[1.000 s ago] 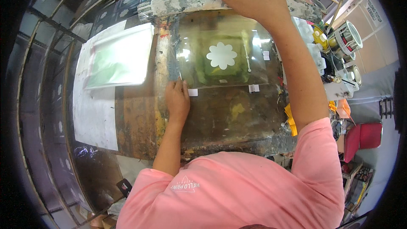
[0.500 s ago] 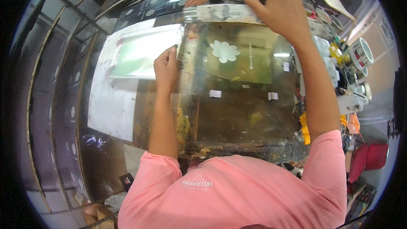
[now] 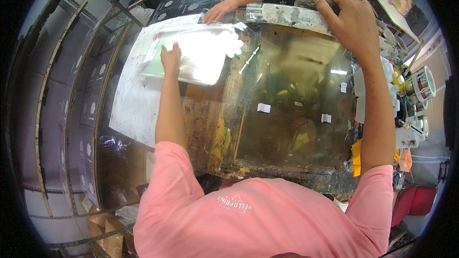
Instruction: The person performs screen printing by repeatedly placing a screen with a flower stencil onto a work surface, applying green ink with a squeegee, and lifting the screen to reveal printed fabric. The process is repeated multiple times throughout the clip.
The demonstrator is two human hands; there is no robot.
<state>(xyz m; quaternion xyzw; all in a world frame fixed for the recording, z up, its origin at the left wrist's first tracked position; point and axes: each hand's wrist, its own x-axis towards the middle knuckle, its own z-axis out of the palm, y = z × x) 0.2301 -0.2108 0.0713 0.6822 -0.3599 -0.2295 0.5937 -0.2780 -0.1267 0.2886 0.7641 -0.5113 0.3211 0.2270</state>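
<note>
My left hand (image 3: pixel 170 59) pinches the near-left edge of a shiny clear sheet (image 3: pixel 208 64), which lies partly over the white board on the left. A white flower shape (image 3: pixel 234 43) and a thin white bar shape (image 3: pixel 249 59) are on the sheet; glare hides much of its surface. At the far right, my right hand (image 3: pixel 351 24) is curled over a paint-stained frame bar (image 3: pixel 282 16) along the far side of the worktop, its fingertips partly hidden. A co-worker's hand (image 3: pixel 220 12) touches the far edge of the sheet.
Small white tabs (image 3: pixel 264 108) are stuck on the brown glossy worktop (image 3: pixel 287 138). Paint cans (image 3: pixel 420 83) and an orange cloth (image 3: pixel 356 157) sit at the right. A metal rack (image 3: pixel 71 114) with flower-marked sheets stands at the left. A white board (image 3: pixel 134 110) lies beneath the sheet.
The clear sheet with its flower and bar has slid left off the worktop's middle, moving with my left hand. The co-worker's hand has reached left to its far edge. My right hand stays at the frame bar.
</note>
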